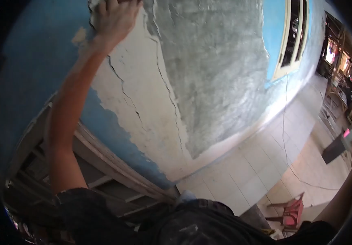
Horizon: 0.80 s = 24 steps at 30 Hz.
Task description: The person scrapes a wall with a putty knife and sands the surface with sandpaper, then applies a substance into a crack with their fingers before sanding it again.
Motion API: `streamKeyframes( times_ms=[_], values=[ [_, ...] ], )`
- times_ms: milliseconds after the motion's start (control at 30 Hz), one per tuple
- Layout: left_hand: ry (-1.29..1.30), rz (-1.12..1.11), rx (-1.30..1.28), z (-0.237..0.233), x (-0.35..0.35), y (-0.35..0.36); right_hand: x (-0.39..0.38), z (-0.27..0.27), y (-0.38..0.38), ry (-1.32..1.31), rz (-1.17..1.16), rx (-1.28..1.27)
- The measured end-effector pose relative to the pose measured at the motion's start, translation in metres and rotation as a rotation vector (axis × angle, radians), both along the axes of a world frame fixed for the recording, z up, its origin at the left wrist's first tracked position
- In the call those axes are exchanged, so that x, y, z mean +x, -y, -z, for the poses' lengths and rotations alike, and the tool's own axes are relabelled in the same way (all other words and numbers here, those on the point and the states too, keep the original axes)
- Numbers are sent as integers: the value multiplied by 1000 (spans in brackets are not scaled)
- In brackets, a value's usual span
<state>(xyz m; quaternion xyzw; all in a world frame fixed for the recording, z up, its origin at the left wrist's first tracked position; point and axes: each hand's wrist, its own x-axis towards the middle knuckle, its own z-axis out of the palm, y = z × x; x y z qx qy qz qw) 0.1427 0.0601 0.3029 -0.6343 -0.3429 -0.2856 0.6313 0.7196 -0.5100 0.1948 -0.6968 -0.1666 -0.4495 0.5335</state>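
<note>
My left hand (117, 18) is raised against the wall at the top of the view, over the bare, pale plaster strip (131, 85). Its fingers look bent and closed. The fingertips run past the top edge, so whatever they hold, if anything, is hidden. Below the hand, a long dark crack (123, 83) runs down the plaster, and a second crack (163, 79) lies to its right. Flaking blue paint (110, 126) borders the strip on the left, and a grey cement patch (216, 73) on the right. Only my right forearm shows, at the right edge; that hand is out of view.
A wooden frame (115, 165) with slats stands below left. The tiled ledge (241, 171) runs along the wall's foot, with a thin cable (284, 134) across it. A red chair (292, 212) is at lower right. A window (294, 36) is at upper right.
</note>
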Motion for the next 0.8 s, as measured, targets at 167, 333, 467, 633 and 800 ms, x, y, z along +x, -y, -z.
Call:
streamKeyframes(
  times_ms=[167,333,467,633,800],
  values=[
    [-80,203,207,-3,-4,-23,-13,-1,2,-23,-10,36],
    [-56,51,176,-14,-11,-33,-27,14,1,-64,-40,78],
    [36,27,159,-23,-9,-20,-35,27,1,-109,-73,100],
    [130,2,23,-20,0,-12,-49,56,-14,-182,-145,135],
    [126,24,0,-21,1,-7,-69,90,-38,-266,-236,166]
  ],
)
